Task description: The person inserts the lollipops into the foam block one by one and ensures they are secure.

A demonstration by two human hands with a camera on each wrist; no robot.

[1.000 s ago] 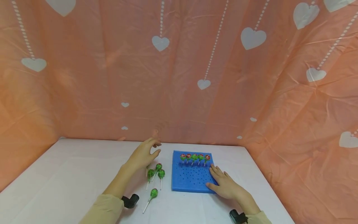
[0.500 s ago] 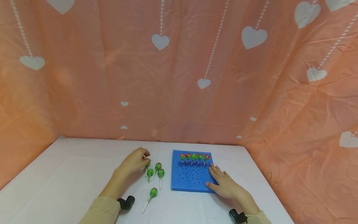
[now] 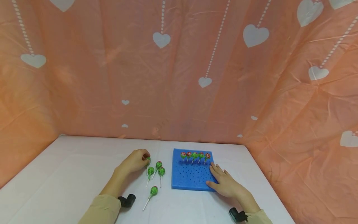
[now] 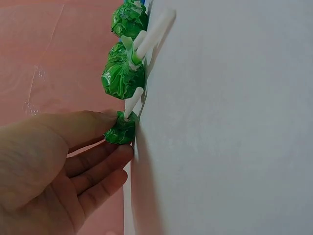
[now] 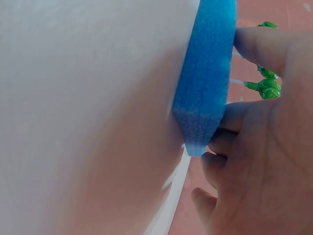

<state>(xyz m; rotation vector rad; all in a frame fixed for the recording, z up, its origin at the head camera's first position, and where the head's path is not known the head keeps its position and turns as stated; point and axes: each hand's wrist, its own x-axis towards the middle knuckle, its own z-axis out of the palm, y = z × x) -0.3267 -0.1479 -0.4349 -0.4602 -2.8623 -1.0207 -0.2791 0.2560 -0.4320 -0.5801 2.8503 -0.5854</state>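
My left hand pinches the green-wrapped head of a lollipop between thumb and fingers. That lollipop lies on the white table, its white stick pointing toward me. Close beside it are more lollipops in green wrappers, with a single lollipop lying nearer to me. My right hand rests with fingers extended on the right edge of a blue foam block dotted with small holes. Along the block's far side several lollipops stand upright in a row, some showing red on top.
The white table ends at a peach curtain printed with white hearts, behind it and at both sides. Each wrist carries a small black camera, such as the left wrist camera.
My left hand has come down and left from above the loose lollipops and now pinches the farthest-left one. The right hand stays on the foam block, which has not moved.
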